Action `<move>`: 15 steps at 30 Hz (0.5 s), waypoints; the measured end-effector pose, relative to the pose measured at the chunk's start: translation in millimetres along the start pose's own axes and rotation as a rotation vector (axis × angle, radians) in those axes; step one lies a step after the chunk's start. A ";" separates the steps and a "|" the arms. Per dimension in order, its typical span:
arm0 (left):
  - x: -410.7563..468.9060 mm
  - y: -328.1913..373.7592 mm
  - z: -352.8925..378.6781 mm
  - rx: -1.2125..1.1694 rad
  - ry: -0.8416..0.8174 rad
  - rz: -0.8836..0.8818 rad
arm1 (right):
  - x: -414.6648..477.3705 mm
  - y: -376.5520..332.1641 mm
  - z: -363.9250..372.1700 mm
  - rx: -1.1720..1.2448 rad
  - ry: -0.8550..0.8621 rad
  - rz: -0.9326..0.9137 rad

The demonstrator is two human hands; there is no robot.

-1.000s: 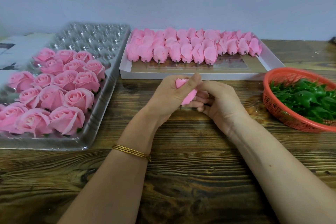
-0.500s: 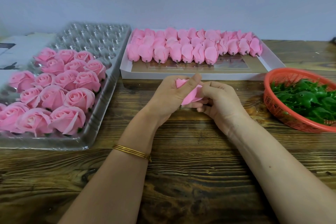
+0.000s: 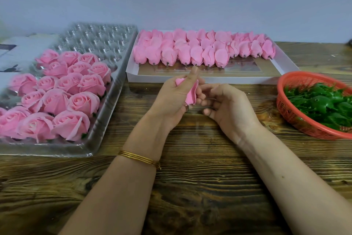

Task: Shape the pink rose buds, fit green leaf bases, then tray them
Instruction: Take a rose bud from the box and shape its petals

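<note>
My left hand (image 3: 171, 101) is gripping one pink rose bud (image 3: 191, 94), thumb pressing across its petals, at the centre of the wooden table (image 3: 190, 187). My right hand (image 3: 228, 107) is curling beside it, fingertips (image 3: 202, 99) meeting the bud's side. I cannot tell whether they are pinching a petal.

I am judging this as the shaping step, with the job partly done. This bud is wearing no green base yet.

At nine o'clock, one clear plastic tray (image 3: 106, 124) is holding the finished roses (image 3: 83, 102), about sixteen or seventeen showing, with the frame cutting off its left edge. Its far cups (image 3: 99, 38), at eleven o'clock, are waiting unfilled.

At twelve o'clock, one white box (image 3: 209, 78) is holding unshaped buds (image 3: 196, 55) in overlapping rows, roughly thirty by my estimate and too crowded to count exactly.

At three o'clock, one red basket (image 3: 285, 105) is holding green leaf bases (image 3: 322, 103), too tangled to count.
</note>
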State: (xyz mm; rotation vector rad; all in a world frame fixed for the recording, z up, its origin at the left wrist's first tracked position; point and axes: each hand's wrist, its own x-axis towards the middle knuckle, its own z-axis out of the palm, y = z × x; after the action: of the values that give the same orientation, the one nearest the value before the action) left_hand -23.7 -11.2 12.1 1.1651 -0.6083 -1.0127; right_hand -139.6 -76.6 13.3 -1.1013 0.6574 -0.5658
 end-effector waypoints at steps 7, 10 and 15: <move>2.7 -1.1 -2.3 -0.061 -0.002 -0.045 | 0.8 4.1 -0.9 -0.082 0.085 -0.109; 3.0 -2.6 -1.5 -0.024 0.000 -0.027 | 1.1 3.8 -3.3 -0.092 0.102 -0.138; 1.9 -4.0 2.4 0.067 0.021 -0.007 | -0.1 5.9 -3.0 -0.162 0.110 -0.178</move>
State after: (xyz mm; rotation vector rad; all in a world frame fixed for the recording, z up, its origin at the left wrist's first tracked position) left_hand -26.1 -14.2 8.9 1.2362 -0.6261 -0.9919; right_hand -141.4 -76.4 6.9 -1.2956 0.7140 -0.7403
